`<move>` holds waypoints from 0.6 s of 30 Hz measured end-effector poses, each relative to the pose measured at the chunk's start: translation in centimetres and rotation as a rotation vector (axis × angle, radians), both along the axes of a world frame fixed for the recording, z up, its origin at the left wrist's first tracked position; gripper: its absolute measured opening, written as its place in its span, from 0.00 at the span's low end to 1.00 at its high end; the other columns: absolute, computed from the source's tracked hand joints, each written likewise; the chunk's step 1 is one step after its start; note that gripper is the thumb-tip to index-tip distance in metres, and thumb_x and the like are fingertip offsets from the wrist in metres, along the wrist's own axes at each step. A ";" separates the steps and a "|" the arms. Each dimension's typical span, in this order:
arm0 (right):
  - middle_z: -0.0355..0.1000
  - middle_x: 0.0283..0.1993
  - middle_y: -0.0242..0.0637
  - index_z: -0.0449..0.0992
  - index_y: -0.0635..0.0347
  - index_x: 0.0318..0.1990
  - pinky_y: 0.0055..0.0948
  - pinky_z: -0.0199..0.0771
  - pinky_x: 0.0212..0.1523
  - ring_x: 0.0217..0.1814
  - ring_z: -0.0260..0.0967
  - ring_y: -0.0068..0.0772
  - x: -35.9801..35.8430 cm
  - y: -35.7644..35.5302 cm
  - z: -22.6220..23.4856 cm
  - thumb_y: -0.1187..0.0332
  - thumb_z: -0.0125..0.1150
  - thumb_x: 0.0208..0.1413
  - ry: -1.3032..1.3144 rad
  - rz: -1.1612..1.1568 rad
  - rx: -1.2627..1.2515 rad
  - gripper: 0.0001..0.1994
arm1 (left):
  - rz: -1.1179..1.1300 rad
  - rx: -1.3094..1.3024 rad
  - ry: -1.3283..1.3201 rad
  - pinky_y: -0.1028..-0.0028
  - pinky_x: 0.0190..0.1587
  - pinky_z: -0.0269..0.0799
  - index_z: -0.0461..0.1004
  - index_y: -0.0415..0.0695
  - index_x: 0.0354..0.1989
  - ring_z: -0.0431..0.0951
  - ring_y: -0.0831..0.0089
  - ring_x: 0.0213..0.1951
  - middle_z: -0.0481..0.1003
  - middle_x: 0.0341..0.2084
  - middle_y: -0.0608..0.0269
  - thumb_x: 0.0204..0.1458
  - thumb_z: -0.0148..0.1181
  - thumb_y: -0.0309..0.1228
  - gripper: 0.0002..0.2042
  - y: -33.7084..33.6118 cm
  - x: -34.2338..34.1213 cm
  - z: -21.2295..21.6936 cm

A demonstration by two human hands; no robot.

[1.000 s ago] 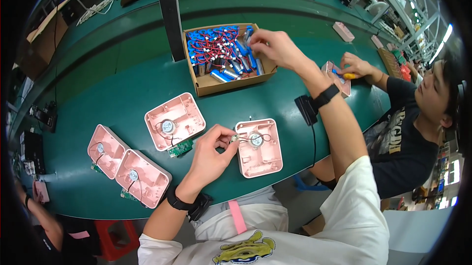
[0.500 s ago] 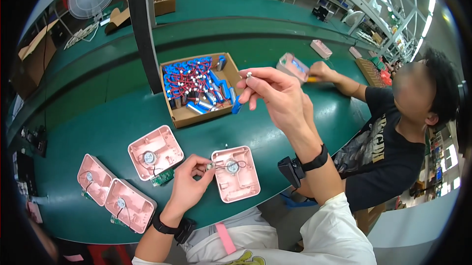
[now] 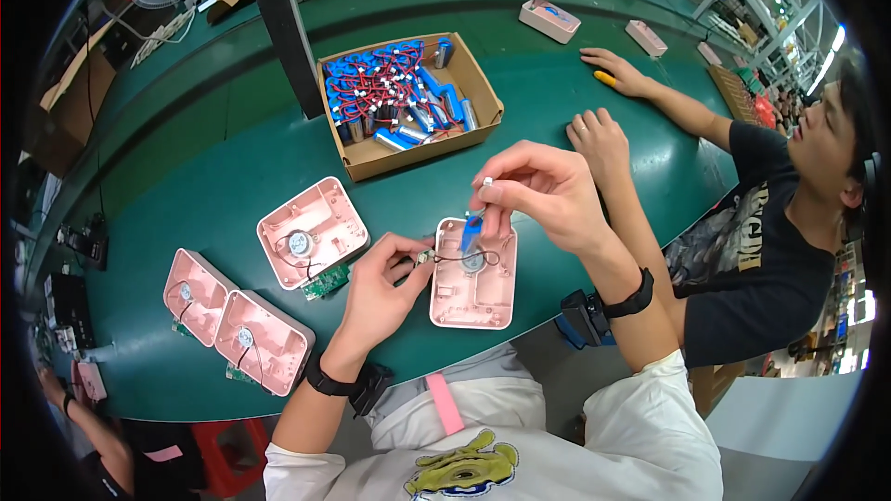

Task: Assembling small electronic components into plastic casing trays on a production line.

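My right hand (image 3: 549, 193) pinches the small white plug (image 3: 487, 182) of a blue battery pack (image 3: 470, 234), which hangs below the fingers over an open pink plastic shell (image 3: 497, 299). Inside that shell sits a round metal speaker (image 3: 473, 263) with dark wires. My left hand (image 3: 373, 289) is closed at the shell's left edge. Its thumb and fingertip grip a small part (image 3: 424, 258) where the wires end; whether this is a plug or a board edge I cannot make out.
A cardboard box (image 3: 422, 159) of blue battery packs stands beyond my hands. To the left lie more pink shells (image 3: 336, 208) with speakers and green circuit boards (image 3: 327, 282). At right, a co-worker's hands (image 3: 608, 143) rest on the green table (image 3: 209, 213); further pink cases (image 3: 549, 22) lie beyond.
My right hand has come down from beside the battery box, bringing the battery pack over the shell. The left hand keeps its grip. The co-worker has let go of a pink case.
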State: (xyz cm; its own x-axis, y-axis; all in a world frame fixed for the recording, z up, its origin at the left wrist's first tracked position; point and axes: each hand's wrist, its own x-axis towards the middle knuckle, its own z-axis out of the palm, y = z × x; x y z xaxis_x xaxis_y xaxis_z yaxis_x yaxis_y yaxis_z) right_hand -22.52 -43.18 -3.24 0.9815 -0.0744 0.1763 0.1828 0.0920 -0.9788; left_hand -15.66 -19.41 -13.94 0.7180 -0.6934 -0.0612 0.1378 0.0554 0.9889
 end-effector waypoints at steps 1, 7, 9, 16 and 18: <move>0.82 0.39 0.50 0.78 0.73 0.46 0.27 0.84 0.29 0.31 0.83 0.34 -0.1 -0.3 -0.2 0.82 0.63 0.65 0.019 -0.016 -0.009 0.05 | 0.010 -0.020 0.043 0.71 0.57 0.80 0.74 0.32 0.46 0.79 0.75 0.49 0.79 0.50 0.54 0.59 0.65 0.17 0.09 0.1 -0.2 -0.1; 0.81 0.35 0.46 0.78 0.73 0.46 0.24 0.83 0.31 0.31 0.83 0.31 -0.5 -0.9 0.0 0.82 0.65 0.63 0.008 -0.038 -0.084 0.06 | -0.016 -0.019 0.034 0.71 0.57 0.81 0.73 0.32 0.47 0.79 0.73 0.52 0.78 0.51 0.52 0.60 0.64 0.16 0.09 0.2 -0.2 0.2; 0.82 0.35 0.44 0.79 0.72 0.45 0.23 0.82 0.31 0.31 0.82 0.29 -0.3 -0.8 0.0 0.81 0.66 0.63 0.055 -0.035 -0.091 0.05 | -0.043 -0.011 -0.017 0.72 0.58 0.80 0.71 0.33 0.48 0.79 0.70 0.56 0.76 0.58 0.45 0.61 0.62 0.14 0.10 0.3 -0.1 -0.1; 0.81 0.33 0.37 0.83 0.67 0.39 0.24 0.76 0.32 0.31 0.78 0.27 -1.2 1.3 -0.9 0.78 0.75 0.55 0.200 -0.033 -0.402 0.07 | 0.006 0.053 -0.132 0.76 0.52 0.80 0.74 0.34 0.48 0.80 0.76 0.50 0.77 0.47 0.58 0.59 0.65 0.15 0.10 0.1 -0.1 0.5; 0.80 0.33 0.34 0.84 0.63 0.37 0.29 0.73 0.35 0.33 0.75 0.31 -1.5 2.8 -1.4 0.78 0.77 0.49 -0.144 -0.125 -0.842 0.08 | 0.021 0.069 -0.182 0.77 0.50 0.80 0.75 0.34 0.47 0.79 0.77 0.48 0.77 0.44 0.61 0.58 0.66 0.16 0.10 0.1 -0.2 0.6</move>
State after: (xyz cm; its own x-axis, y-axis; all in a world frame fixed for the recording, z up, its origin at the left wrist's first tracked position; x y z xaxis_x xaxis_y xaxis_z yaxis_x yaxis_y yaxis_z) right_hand -24.07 -40.37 -4.66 0.9386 0.0308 0.3437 0.2710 -0.6826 -0.6787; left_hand -15.90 -19.28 -13.36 0.7359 -0.6766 0.0243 -0.0444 -0.0124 0.9989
